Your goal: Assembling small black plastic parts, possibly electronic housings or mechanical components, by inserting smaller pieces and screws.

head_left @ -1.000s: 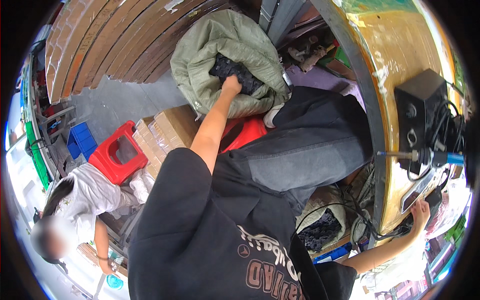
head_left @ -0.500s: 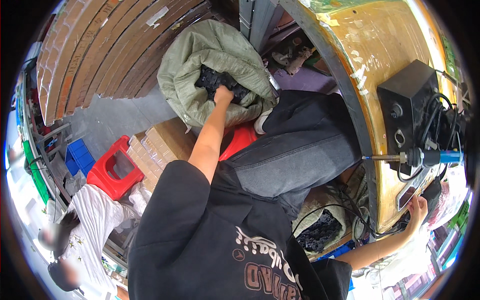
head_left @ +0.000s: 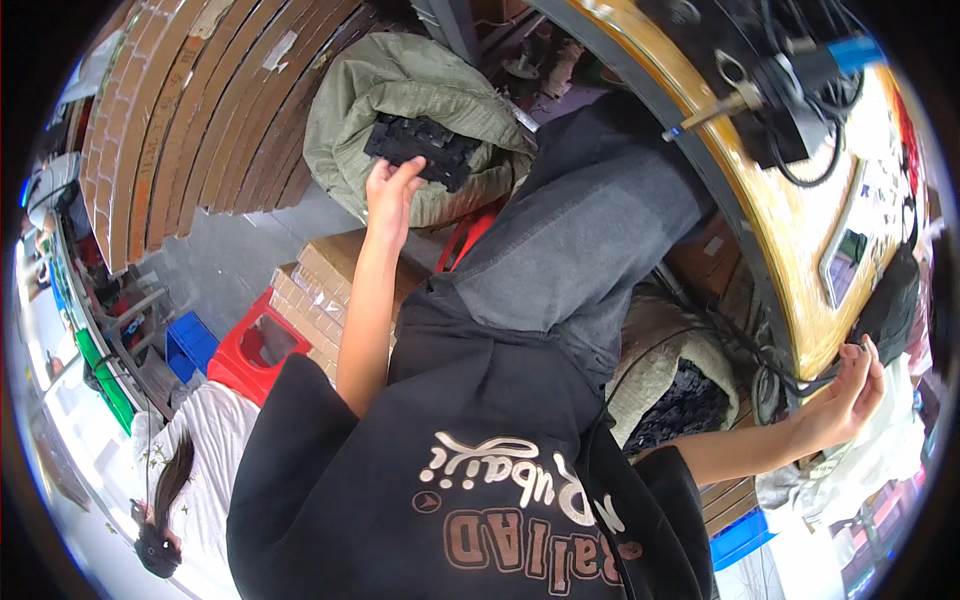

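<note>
An olive woven sack [head_left: 345, 110] stands with its mouth rolled back, filled with small black pieces [head_left: 440, 150]. My left hand [head_left: 392, 195] is over its near rim, thumb and fingers bent around dark material that looks like some of those pieces; the exact shape blends into the pile. Out to the right, just past the workbench edge [head_left: 770, 260], my right hand [head_left: 848, 395] is raised with its fingertips pinched together. Something tiny may be between them, too small to name.
A soldering iron [head_left: 720, 112] with a blue handle juts over the bench beside a phone-like device [head_left: 845, 265]. A second sack [head_left: 650, 385] sits under the bench. Cardboard boxes [head_left: 340, 270], a red stool [head_left: 250, 345], stacked cardboard sheets [head_left: 200, 130] and a co-worker [head_left: 200, 440] are on the left.
My left hand has come up out of the sack to its near rim. My right hand has moved away from the phone-like device, off the bench edge. The view has shifted.
</note>
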A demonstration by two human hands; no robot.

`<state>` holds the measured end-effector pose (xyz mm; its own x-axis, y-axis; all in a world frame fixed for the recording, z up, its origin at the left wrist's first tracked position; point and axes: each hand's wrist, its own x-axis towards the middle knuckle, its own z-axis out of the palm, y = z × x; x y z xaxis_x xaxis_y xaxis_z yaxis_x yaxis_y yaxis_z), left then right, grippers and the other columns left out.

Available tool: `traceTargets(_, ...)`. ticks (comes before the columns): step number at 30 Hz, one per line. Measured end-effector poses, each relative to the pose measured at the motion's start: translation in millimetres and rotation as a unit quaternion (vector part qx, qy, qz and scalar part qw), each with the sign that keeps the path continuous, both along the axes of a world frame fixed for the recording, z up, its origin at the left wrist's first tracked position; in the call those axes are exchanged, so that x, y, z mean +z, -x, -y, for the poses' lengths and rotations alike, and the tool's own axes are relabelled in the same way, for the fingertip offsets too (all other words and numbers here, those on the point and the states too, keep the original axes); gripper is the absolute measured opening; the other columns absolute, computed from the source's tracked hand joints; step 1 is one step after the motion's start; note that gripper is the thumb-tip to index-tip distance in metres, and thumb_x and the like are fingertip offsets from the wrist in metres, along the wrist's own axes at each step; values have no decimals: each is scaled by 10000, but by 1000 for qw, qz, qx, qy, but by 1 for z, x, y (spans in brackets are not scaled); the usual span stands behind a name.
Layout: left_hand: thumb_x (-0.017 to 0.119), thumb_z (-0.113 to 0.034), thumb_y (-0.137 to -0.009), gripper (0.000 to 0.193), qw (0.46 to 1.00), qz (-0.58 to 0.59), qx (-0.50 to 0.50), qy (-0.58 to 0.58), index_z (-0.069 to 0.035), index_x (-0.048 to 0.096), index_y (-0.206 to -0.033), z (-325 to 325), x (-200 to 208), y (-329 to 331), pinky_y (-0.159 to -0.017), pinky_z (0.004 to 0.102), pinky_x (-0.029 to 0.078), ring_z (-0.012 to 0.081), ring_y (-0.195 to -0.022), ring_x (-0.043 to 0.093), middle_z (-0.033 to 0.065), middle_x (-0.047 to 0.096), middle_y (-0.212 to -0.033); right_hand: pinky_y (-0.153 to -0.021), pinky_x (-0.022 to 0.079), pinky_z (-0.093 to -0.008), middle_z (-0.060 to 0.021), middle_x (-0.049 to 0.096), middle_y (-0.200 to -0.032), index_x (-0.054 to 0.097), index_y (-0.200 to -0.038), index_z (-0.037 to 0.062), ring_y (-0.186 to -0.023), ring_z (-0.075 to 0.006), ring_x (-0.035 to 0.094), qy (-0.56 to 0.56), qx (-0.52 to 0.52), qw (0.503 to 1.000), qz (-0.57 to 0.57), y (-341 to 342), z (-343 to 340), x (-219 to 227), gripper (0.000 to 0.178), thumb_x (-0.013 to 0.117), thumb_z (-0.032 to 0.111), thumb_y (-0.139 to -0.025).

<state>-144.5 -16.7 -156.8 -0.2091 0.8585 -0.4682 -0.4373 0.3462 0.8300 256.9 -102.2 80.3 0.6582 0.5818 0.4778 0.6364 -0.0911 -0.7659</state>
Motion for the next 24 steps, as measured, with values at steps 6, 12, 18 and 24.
traceTargets(6,482,56,-687,259,956,235,-174,-35,-31,459,-930,37,90,-69,-786,361,446,205,-829,529,100,502,-900,-658,505,-316,-199,553,-878,475,-813,-14,-750,-230,579,-40,236,930,-278,88,22,-39,130,552,-83,-735)
traceTargets(12,659,-150,-648,109,841,-41,-324,-430,-84,572,-647,53,122,-107,-955,491,277,283,-973,505,130,580,-901,-794,440,-273,-132,533,-966,525,-819,-9,-874,-172,539,-11,291,792,-536,121,43,-77,166,571,-115,-698)
traceTargets(18,612,-156,-583,87,711,-210,-425,-519,-116,614,-661,65,161,-105,-889,477,384,284,-989,511,76,596,-935,-890,378,-336,-122,492,-1088,544,-802,10,-1002,-190,487,16,313,728,-610,110,42,-81,111,598,-40,-720)
traceTargets(24,633,-82,-648,93,612,-198,-538,-545,-117,621,-733,60,183,-104,-843,426,459,256,-1000,508,50,586,-965,-834,419,-301,-132,532,-1018,533,-792,-2,-925,-180,532,71,376,670,-636,97,32,-70,87,588,-39,-735)
